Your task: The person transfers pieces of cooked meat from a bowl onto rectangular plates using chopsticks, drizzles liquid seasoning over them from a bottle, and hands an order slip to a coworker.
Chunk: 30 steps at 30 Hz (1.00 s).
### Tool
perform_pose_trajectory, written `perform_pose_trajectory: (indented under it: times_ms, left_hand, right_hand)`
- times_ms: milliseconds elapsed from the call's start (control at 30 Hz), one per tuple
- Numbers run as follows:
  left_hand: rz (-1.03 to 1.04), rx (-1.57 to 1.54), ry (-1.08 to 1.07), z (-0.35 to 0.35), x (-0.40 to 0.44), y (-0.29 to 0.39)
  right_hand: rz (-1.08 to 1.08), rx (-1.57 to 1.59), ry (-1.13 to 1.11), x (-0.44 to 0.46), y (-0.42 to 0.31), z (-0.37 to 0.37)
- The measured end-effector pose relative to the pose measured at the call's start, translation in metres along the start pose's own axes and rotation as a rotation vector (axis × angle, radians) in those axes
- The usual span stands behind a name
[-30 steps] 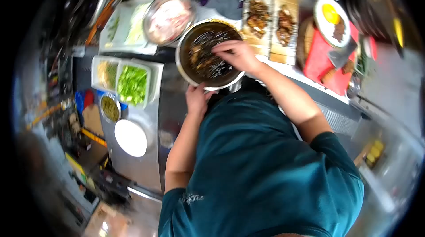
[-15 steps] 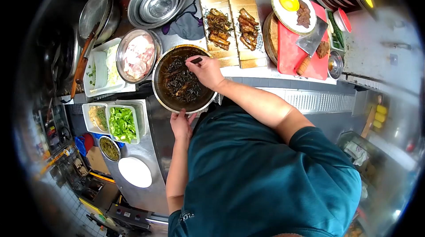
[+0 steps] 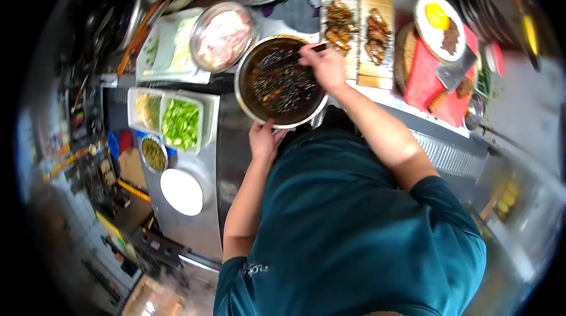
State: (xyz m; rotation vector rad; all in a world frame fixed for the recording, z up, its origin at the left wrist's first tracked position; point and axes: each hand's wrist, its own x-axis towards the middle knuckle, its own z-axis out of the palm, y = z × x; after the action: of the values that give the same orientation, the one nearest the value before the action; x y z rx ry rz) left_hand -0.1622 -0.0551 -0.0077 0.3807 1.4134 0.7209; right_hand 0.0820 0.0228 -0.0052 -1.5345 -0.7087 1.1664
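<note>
Steadying the bowl [image 3: 238, 87] is the job of the left hand [image 3: 263, 140], whose fingers are clamped on the rim at the side nearest the body, left of centre. The bowl is directly before the person, beside two trays [image 3: 375, 79] and near the chopped greens [image 3: 180, 124]. It contains dark, wet strips [image 3: 278, 84] with glossy liquid around them.

The right hand [image 3: 324, 67] is over the far right of the bowl, thumb and fingers together on a dark stick [image 3: 319, 48]. Blur prevents identification of the stick; whether its lower end enters the liquid cannot be told.

Handling, by judgement: the bowl is stiff, with a smooth wall, and heavy when loaded; a wet rim would be slippery. Grip the rim on opposite sides and keep it level, as liquid could slop. The strips are probably soft and slick. The stick is likely light and rigid; take hold near its upper end.

Orientation: the bowl is round, without a long axis, its mouth facing up. The stick's visible end points rightward and slightly away from the body, toward the trays; its long axis follows that line.
</note>
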Motion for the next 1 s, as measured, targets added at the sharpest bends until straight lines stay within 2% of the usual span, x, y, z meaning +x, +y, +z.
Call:
perform_pose_trajectory:
  times_ms: [33, 67, 100, 167, 333, 433, 567, 700, 800, 833, 900, 1000]
  left_hand:
    - [-0.009, 0.017, 0.001, 0.007, -0.008, 0.008]
    - [-0.007, 0.015, 0.004, 0.008, -0.007, 0.008]
    - [-0.008, 0.016, -0.003, 0.007, -0.007, 0.008]
    - [-0.012, 0.001, 0.016, 0.004, -0.007, 0.008]
    - [-0.025, 0.021, -0.003, 0.004, -0.002, 0.003]
    - [0.006, -0.05, -0.022, 0.004, 0.0, 0.0]
    - [-0.011, -0.048, -0.008, 0.001, 0.002, -0.001]
    - [-0.027, -0.039, -0.033, -0.006, 0.008, -0.006]
    - [-0.025, -0.025, -0.045, -0.005, 0.007, -0.004]
    - [-0.024, -0.018, -0.045, -0.005, 0.008, -0.004]
    - [-0.021, -0.007, -0.036, -0.007, 0.01, -0.005]
    - [-0.019, -0.029, -0.035, -0.007, 0.009, -0.004]
  right_hand:
    - [0.017, 0.009, 0.008, -0.001, -0.007, -0.008]
    - [0.046, 0.165, 0.035, -0.01, -0.027, -0.01]
    - [0.047, 0.268, 0.053, -0.007, -0.016, -0.014]
    - [0.021, 0.283, 0.033, -0.006, -0.005, -0.023]
    - [0.113, 0.318, 0.077, -0.021, -0.017, -0.044]
    - [-0.013, 0.411, 0.184, -0.034, -0.043, -0.08]
    - [-0.123, 0.002, 0.465, -0.053, -0.107, -0.152]
    - [-0.395, 0.051, 0.589, -0.035, -0.101, -0.211]
    - [-0.425, -0.22, 0.627, -0.02, -0.084, -0.224]
    - [-0.424, -0.225, 0.636, -0.017, -0.078, -0.221]
    - [-0.451, -0.497, 0.668, -0.016, -0.071, -0.215]
    - [-0.518, -0.558, 0.644, -0.015, -0.066, -0.203]
